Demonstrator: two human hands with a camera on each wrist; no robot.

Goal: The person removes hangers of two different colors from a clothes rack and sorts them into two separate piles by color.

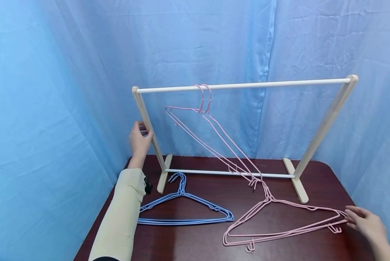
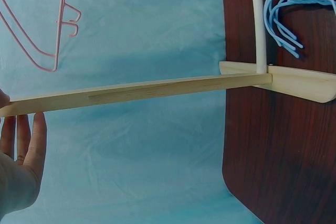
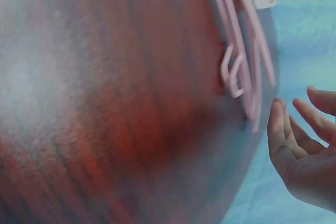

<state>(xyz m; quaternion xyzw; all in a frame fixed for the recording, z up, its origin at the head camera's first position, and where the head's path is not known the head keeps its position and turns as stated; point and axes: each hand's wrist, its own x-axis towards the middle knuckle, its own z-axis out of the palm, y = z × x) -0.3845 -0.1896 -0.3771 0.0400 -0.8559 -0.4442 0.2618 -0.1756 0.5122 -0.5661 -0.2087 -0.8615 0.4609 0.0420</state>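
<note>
My left hand (image 1: 140, 140) holds the left wooden upright (image 1: 145, 117) of a clothes rack. In the left wrist view its fingers (image 2: 37, 142) press one side of that post, with part of the thumb on the other. Two pink wire hangers (image 1: 210, 98) hang tilted from the rack's white top bar (image 1: 266, 85). On the table lie several more pink hangers (image 1: 270, 199), overlapping one another. At their right end is my right hand (image 1: 366, 223). The right wrist view has its loosely bent fingers (image 3: 281, 129) apart from the pink wires (image 3: 242, 51).
Several blue wire hangers (image 1: 181, 193) lie stacked at the left of the dark wooden table (image 1: 195, 243), partly behind my left sleeve (image 1: 119, 214). The rack's feet (image 1: 296, 181) stand near the back edge. Light blue curtains (image 1: 83, 72) surround the table.
</note>
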